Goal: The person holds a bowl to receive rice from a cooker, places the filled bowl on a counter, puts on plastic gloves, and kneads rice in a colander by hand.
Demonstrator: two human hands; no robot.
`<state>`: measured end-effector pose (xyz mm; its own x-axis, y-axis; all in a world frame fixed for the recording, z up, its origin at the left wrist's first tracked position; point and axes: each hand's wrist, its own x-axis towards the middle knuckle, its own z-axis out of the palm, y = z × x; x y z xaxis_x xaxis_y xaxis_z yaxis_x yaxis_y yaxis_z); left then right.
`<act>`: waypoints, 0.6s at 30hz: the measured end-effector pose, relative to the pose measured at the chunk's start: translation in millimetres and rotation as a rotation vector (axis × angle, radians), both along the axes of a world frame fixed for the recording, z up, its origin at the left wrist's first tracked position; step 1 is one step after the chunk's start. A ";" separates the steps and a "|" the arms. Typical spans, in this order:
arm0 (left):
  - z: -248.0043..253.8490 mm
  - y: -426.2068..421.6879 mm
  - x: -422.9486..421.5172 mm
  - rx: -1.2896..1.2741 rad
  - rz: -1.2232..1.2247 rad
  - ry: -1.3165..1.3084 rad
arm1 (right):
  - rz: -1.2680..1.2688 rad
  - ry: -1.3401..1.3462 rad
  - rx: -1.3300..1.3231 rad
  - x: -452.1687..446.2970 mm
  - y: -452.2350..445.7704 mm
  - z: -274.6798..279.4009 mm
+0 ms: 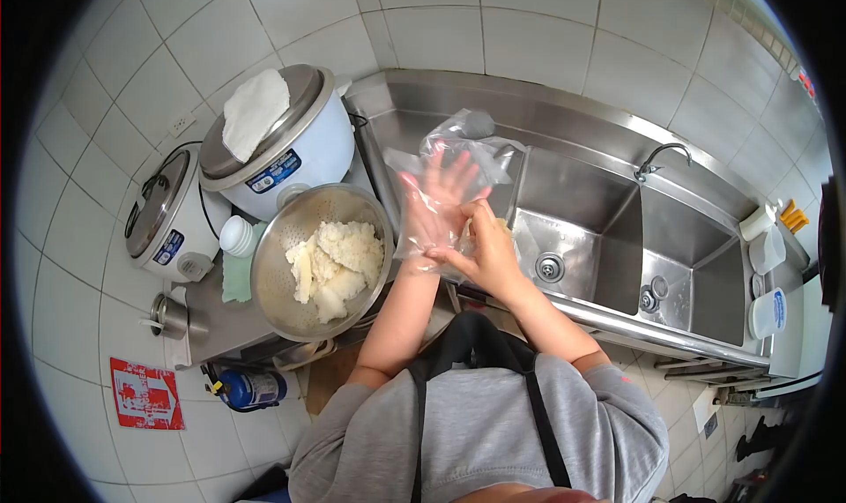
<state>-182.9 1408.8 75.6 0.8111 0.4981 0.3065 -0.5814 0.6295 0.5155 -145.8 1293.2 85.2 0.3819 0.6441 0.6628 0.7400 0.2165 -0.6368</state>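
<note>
My left hand [438, 199] is inside a clear plastic bag [410, 170], palm up with its fingers spread. At its wrist, my right hand [486, 249] pinches the edge of the plastic between thumb and fingers. More crumpled clear plastic lies just beyond the fingertips, over the steel counter. To the left of my hands, a metal colander [273, 247] holds clumps of white cooked rice [339, 260]. Something pale and yellowish shows beside my right hand, partly hidden by it.
Two rice cookers [304, 146] [181, 205] stand at the back left, the larger with a white cloth [256, 113] on its lid. White cups [235, 236] sit by a green cloth [236, 278]. A double sink [564, 212] with a faucet [661, 157] is at right.
</note>
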 end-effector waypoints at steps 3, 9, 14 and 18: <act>-7.8 12.4 1.9 -0.110 -0.156 -0.020 | 0.076 -0.075 -0.096 2.7 10.2 -19.8; -10.3 27.1 19.2 -0.143 -0.233 -0.116 | 0.087 -0.210 -0.172 1.5 11.1 -23.5; 7.2 27.2 16.4 -0.257 -0.320 -0.341 | 0.074 -0.144 -0.127 2.4 5.3 -14.5; 19.2 22.4 19.4 -0.171 -0.304 -0.374 | 0.095 -0.137 -0.101 -0.3 0.6 -3.5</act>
